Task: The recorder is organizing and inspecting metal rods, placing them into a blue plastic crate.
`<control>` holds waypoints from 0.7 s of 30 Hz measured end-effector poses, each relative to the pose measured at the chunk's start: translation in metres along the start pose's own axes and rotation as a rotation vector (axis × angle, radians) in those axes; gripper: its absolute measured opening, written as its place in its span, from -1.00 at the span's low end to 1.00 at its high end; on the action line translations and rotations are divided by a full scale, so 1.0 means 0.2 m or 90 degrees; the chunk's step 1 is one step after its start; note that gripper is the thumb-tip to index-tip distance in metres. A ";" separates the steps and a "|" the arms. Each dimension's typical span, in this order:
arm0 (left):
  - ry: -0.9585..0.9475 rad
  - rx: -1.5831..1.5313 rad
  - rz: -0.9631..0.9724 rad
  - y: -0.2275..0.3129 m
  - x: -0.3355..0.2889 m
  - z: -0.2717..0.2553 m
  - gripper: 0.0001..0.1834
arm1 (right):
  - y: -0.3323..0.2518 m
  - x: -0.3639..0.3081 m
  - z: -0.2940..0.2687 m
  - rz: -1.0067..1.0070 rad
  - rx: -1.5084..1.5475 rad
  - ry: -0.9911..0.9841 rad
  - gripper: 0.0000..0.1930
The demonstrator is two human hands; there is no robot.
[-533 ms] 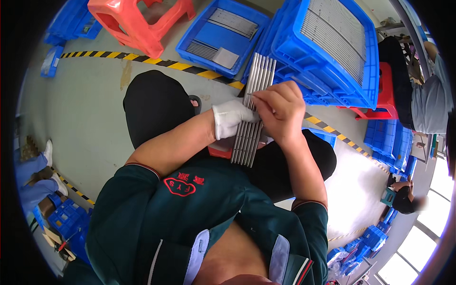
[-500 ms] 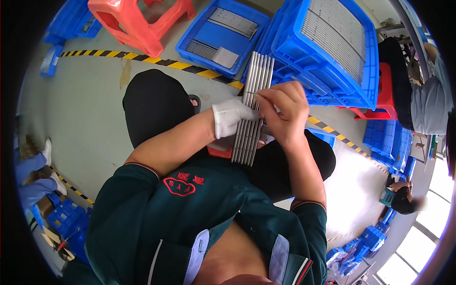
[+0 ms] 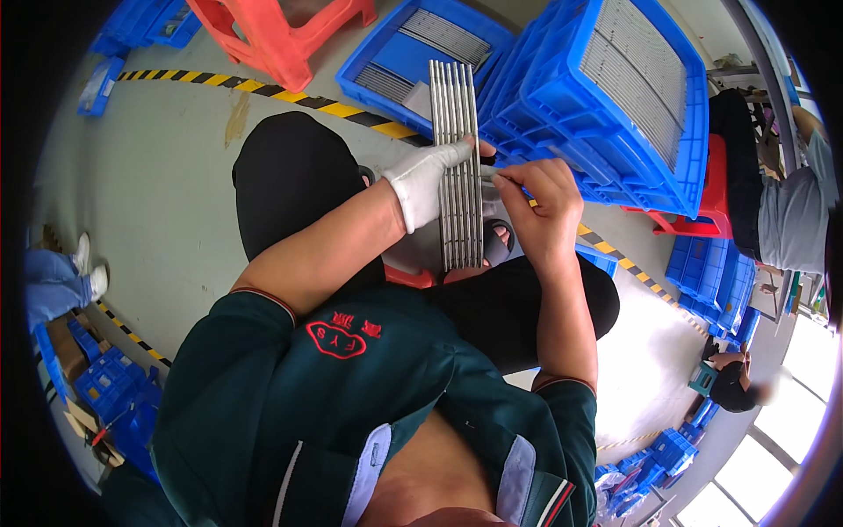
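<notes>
My left hand (image 3: 426, 180), in a white glove with bare fingertips, is closed around a flat row of several slim silver metal rods (image 3: 457, 206). The rods lie side by side, above my lap, with their far ends over the edge of a blue tray. My thumb presses across their top and the other fingers are hidden beneath. Just right of the rods is my bare right hand (image 3: 549, 206), its thumb and forefinger pinched together. Something small and pale shows at those fingertips, too small to name.
A blue tray (image 3: 373, 92) with more rods stands ahead. At the right are stacked blue crates (image 3: 606, 167), the top one full of rods. Red stools (image 3: 294, 44) stand ahead and at the right. Another person (image 3: 795, 202) sits at the far right. Striped floor tape (image 3: 325, 105) runs between.
The rods have moved forward and slightly left with my left hand, and now lie straighter. My right hand has come off the top of the rods to their right side.
</notes>
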State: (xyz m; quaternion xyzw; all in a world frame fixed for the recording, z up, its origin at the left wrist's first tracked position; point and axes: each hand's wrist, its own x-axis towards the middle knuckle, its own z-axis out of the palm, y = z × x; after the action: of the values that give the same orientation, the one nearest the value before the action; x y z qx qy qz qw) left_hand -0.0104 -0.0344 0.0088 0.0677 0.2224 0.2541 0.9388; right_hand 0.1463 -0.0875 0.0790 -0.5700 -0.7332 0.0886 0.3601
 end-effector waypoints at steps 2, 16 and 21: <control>0.015 0.011 0.009 0.00 0.00 0.00 -0.72 | 0.01 0.00 0.02 -0.016 -0.001 0.003 -0.91; 0.076 0.125 0.060 -0.02 0.01 -0.01 -0.76 | -0.06 0.02 0.07 -0.149 -0.242 -0.061 -0.90; 0.089 0.101 0.048 -0.02 -0.01 0.02 -0.77 | -0.03 0.02 0.06 -0.128 -0.169 -0.056 -0.89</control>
State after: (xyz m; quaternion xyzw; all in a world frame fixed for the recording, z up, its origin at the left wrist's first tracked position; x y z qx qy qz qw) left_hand -0.0080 -0.0384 0.0112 0.1326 0.3039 0.2752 0.9024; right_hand 0.1335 -0.0830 0.0755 -0.5318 -0.8069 -0.0209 0.2561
